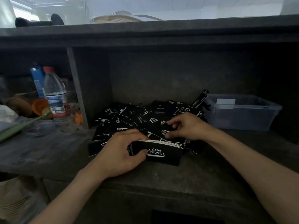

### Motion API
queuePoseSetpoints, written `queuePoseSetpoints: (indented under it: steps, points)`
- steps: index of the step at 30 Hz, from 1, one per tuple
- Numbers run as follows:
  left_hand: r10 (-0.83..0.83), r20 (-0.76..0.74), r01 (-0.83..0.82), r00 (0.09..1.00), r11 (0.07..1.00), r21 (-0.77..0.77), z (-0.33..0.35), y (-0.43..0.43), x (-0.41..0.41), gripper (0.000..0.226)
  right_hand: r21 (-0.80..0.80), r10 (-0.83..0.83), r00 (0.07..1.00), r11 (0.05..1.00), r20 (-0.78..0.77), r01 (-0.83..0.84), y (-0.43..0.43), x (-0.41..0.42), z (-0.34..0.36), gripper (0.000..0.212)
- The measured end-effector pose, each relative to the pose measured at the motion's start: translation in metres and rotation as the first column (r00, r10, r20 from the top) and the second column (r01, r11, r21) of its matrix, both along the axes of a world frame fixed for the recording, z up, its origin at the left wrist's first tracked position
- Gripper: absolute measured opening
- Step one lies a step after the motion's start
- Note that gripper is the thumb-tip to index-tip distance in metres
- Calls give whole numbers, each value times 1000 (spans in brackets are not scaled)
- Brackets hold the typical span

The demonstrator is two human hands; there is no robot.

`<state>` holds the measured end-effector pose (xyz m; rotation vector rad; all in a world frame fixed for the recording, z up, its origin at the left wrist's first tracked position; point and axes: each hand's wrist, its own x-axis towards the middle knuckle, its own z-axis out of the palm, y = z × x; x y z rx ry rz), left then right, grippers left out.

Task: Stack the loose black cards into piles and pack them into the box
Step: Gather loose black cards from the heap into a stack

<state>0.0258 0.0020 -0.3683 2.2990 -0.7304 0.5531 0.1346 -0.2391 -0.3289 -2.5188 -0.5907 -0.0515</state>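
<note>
Dim grey desk (178, 178) set under a low shelf, with a heap of loose black cards (129, 113) spread across its middle. Left hand (119, 152) grips a pile (161, 152) of cards stood on edge at the heap's near side, thumb pressed on the front face, which reads "Club Camping". Right hand (189, 126) rests on the heap just behind, fingers curled – whether it pinches a card is unclear. Clear plastic box (242, 117) sits to the right, beside the heap. Water bottle (55, 94) and blue carton (38, 78) stand far left.
</note>
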Motion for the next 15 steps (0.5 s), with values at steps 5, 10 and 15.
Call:
queuePoseSetpoints:
  steps: [5, 10, 15]
  points:
    - [-6, -13, 5, 1000, 1000, -17, 1, 0, 0, 29, -29, 4, 1000, 1000, 13, -4, 1, 0, 2, 68]
    - [2, -11, -2, 1000, 1000, -19, 0, 0, 1, 25, 90, -35, 985, 995, -168, 51, -7, 1, 10, 56]
    - [0, -6, 0, 1000, 999, -43, -2, 0, 2, 17, 535, -2, 962, 831, -272, 153, -22, -8, 35, 27]
